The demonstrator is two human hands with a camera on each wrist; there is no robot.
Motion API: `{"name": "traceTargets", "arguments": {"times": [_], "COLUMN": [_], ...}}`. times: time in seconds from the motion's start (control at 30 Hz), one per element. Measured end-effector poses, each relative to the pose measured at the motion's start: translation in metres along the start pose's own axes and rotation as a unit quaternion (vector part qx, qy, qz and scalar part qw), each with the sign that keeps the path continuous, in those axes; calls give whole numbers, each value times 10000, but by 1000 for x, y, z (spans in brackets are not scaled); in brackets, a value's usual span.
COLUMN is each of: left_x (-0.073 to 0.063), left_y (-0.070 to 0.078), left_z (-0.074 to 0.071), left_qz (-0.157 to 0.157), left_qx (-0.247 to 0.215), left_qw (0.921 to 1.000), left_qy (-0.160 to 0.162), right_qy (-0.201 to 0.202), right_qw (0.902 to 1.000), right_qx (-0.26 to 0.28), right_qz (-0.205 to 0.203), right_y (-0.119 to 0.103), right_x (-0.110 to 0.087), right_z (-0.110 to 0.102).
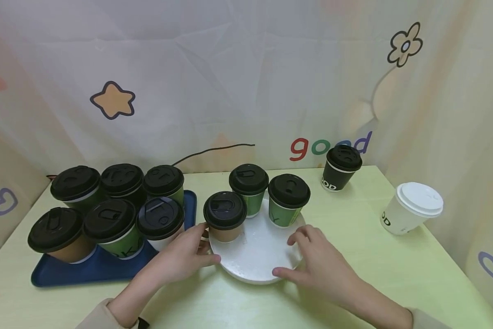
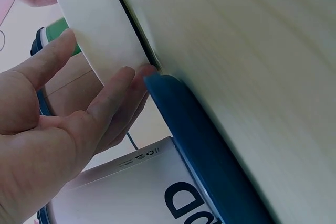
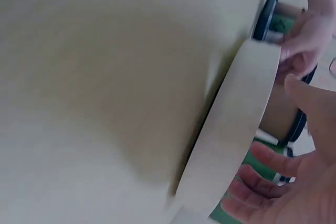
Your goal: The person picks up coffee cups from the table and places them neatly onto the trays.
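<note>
A thick round white board (image 1: 267, 256) lies on the table and bears three black-lidded paper cups: a brown one (image 1: 225, 234), a green one (image 1: 253, 204) behind it, and another green one (image 1: 282, 215) to the right. At the board's left edge is my left hand (image 1: 184, 253), its fingertips against the side wall (image 2: 100, 22) in the left wrist view, close to the brown cup. My right hand (image 1: 318, 265) is at the right edge, thumb and loosely bent fingers spread about the rim. Neither hand grips a cup.
On the left, a blue tray (image 1: 86, 274) holds several black-lidded cups in two rows, close to the board. A black cup (image 1: 340, 171) stands at the back right. Nearer the right edge stands a white cup (image 1: 408, 210) with a white lid. A printed curtain (image 1: 246, 91) hangs behind.
</note>
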State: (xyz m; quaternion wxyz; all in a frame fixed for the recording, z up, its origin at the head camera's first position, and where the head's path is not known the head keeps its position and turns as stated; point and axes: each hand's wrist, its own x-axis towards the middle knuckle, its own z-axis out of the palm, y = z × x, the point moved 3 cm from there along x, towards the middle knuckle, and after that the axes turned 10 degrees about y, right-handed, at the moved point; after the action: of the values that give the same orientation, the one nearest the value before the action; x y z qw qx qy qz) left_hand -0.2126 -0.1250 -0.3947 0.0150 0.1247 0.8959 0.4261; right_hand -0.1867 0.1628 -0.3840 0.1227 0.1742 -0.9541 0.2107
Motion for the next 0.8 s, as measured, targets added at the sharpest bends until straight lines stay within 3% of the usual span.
{"name": "traceTargets", "arguments": {"times": [0.1, 0.2, 0.37, 0.67, 0.8], "left_x": [-1, -1, -2, -2, -2], "left_y": [0, 0, 0, 0, 0], "left_z": [0, 0, 0, -1, -1], "left_qz": [45, 40, -53, 312, 382], "left_qx": [-43, -72, 35, -47, -191], "left_qw": [10000, 10000, 10000, 9995, 9991], "left_qy": [-4, 4, 29, -23, -51], "right_qy": [12, 14, -232, -383, -404], "right_qw": [9963, 9930, 9960, 9962, 9958], "right_qx": [-265, -378, -248, 419, 474], "right_qz": [-822, -1115, -826, -658, -676], "right_y": [-10, -11, 2, 25, 33], "right_x": [-7, -10, -11, -6, -3], "right_z": [4, 6, 5, -4, -8]}}
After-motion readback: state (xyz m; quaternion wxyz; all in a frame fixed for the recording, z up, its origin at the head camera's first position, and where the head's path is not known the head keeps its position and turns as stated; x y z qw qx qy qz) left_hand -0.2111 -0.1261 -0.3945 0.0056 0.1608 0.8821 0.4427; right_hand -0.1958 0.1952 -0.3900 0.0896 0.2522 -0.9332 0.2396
